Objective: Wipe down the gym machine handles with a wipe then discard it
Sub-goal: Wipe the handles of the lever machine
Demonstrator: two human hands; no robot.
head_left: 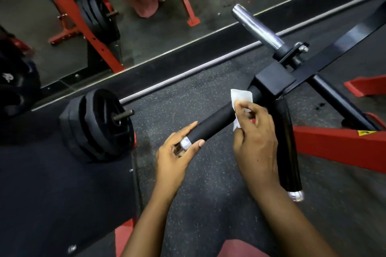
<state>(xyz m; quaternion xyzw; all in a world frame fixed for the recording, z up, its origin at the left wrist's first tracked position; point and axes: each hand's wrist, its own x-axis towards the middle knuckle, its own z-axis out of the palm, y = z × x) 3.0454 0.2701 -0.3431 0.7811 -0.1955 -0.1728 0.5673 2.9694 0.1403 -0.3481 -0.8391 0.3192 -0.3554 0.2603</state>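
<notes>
- Two hands work on one black foam handle (pixel 215 123), which runs from lower left up to a black bracket (pixel 274 81).
- The right hand (pixel 254 133) has its grip pinching a white wipe (pixel 241 98) between thumb and curled fingertips. The wipe is draped over the handle at the bracket end, touching the foam, with one corner standing above and another hanging below.
- The left hand (pixel 177 152) has its grip curled round the free end of the same handle, forefinger along the top and thumb beneath, over the silver end cap (pixel 186 143).
- Down from the bracket hangs a second handle (pixel 289 148), glossy black, just beside the right hand; whether they touch, I cannot tell.
- Chrome peg (pixel 257 27) juts up and away from the bracket.
- Black weight plates (pixel 104 125) are stacked on a stub, well apart to the left, over the speckled rubber floor (pixel 188 89).
- Red frame (pixel 334 144) lies at right, and a mirror (pixel 146 27) runs along the floor's far side.
</notes>
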